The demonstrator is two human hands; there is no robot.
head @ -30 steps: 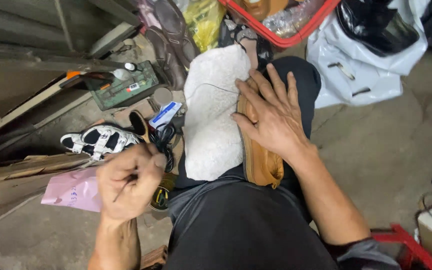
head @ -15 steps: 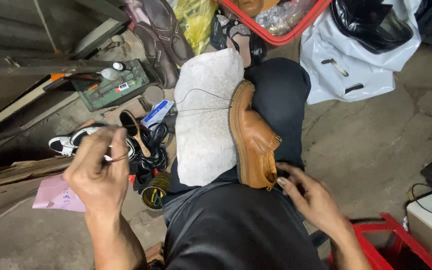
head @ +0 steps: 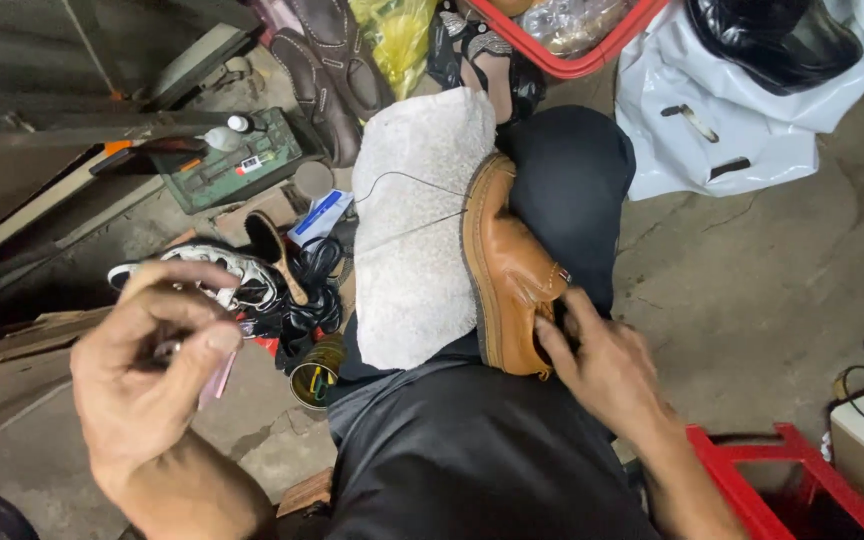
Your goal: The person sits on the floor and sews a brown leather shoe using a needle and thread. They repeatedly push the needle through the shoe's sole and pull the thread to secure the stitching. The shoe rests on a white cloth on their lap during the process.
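On the lap, between the knees, a tan leather shoe (head: pixel 507 275) is laid on its side against a whitish fuzzy cloth (head: pixel 414 230), its long axis running away from the body, toe far, heel near. The heel end is gripped by the right hand (head: pixel 602 365), fingers curled onto the upper and clamped on it, so that hand is clearly the nearer one. The left hand (head: pixel 147 375) is raised off to the left, well apart from the shoe, with fingertips pinched together on something small; what's pinched can't really be made out. A thin dark thread (head: pixel 407 185) is seen looping across the cloth from the shoe's sole edge, leftward toward that pinching hand.

As for containers: a green tool tray (head: pixel 227 165) on the floor holds small bottles and bits, a red basket (head: pixel 572 35) up top is filled with clear plastic stuff, a small round tin (head: pixel 314 375) sits by the left knee, and a white plastic bag (head: pixel 742 110) has a black bag tucked in it.
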